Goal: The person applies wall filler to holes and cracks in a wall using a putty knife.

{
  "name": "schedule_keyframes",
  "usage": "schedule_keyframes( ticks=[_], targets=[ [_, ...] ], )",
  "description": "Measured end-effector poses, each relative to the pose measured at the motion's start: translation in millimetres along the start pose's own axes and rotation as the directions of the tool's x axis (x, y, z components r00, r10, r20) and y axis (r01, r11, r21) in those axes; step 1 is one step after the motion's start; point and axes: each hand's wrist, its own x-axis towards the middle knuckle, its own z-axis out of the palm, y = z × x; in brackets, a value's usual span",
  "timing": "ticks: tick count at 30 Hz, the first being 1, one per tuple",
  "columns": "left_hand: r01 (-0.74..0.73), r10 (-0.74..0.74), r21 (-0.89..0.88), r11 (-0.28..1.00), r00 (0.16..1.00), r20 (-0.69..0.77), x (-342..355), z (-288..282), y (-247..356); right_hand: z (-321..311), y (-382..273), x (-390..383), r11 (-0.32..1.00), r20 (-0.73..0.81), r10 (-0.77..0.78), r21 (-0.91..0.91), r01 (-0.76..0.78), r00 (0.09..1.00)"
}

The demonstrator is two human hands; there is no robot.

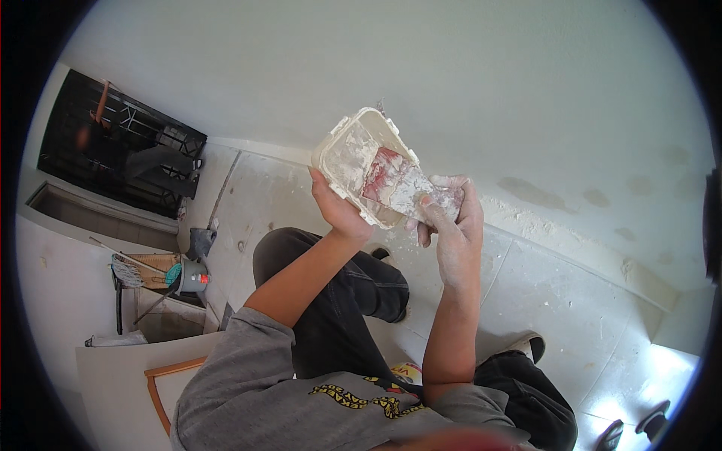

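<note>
My left hand (340,209) is closed round the side of a white plastic tub (347,161), which is tilted and smeared inside with white putty or powder. My right hand (453,225), dusted white, grips a flat reddish scraper (397,182) caked with the same white stuff. The scraper's wide end reaches into the tub and lies over its near right side. My right fingers cover its narrow end, so its handle is mostly hidden.
A pale wall (519,98) rises ahead, with damp patches (534,192) low down. White powder lies along its skirting (549,229). Dusty tiles (549,293) cover the floor. At left stand a grey bucket (194,276) and a mop (126,272); a person (154,161) is by the dark gate.
</note>
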Motion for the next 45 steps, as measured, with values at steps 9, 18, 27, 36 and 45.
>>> schedule_keyframes(
  ticks=[9, 18, 27, 36, 45],
  targets=[
    [-0.044, 0.033, 0.087, 0.995, 0.993, 0.115, -2, -3, 3, 1, 12, 5, 0.995, -0.01, -0.089, 0.036, 0.089, 0.996],
    [0.003, -0.004, 0.053, 0.999, 1.0, 0.022, -3, 2, 2, 3, 14, 7, 0.993, -0.011, -0.008, 0.119, 0.009, 1.0],
    [-0.029, 0.005, 0.099, 0.995, 0.972, 0.234, -11, -6, -7, 14, 12, 2, 0.978, -0.081, 0.063, 0.204, -0.045, 0.995],
    [0.049, -0.08, 0.092, 0.995, 0.925, 0.372, -10, -2, -3, 24, 4, -1, 0.977, -0.121, 0.054, 0.21, -0.027, 0.991],
    [0.065, -0.108, 0.195, 0.979, 0.969, 0.222, -12, 1, -8, 29, 5, 1, 0.983, -0.119, 0.041, 0.181, -0.019, 0.992]
  ],
)
